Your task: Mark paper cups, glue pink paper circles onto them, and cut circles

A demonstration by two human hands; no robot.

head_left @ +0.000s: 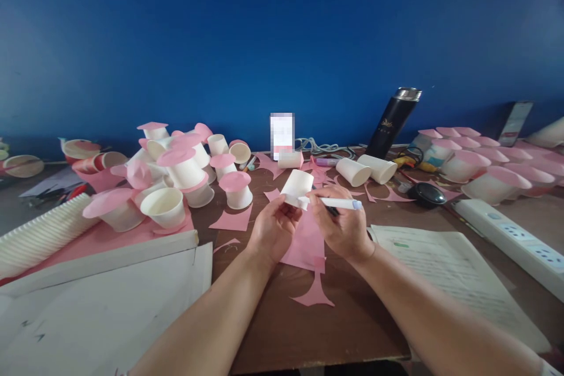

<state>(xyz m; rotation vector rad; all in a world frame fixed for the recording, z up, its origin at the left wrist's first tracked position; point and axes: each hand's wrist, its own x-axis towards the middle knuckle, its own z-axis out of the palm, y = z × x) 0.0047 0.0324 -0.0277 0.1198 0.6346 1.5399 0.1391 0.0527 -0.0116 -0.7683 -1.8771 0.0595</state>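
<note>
A white paper cup (pixel 299 183) is tilted in the middle of the view, with the fingers of my left hand (pixel 274 228) wrapped round its lower part. My right hand (pixel 341 223) grips a white marker (pixel 339 203) with a light blue end, pointing left at the cup. Whether the marker's tip touches the cup is hard to make out. Something dark shows behind my right fingers, mostly hidden. Beneath both hands lies cut pink paper (pixel 306 244), and a curved pink scrap (pixel 315 294) is nearer the table's front edge.
Left stand piled cups with pink paper tops (pixel 178 167) and a long cup stack (pixel 48 232). Two bare cups (pixel 353 172), a black flask (pixel 392 123) and a phone (pixel 282 135) are behind. On the right are a written sheet (pixel 440 264), power strip (pixel 511 241) and pink-topped cups (pixel 497 182).
</note>
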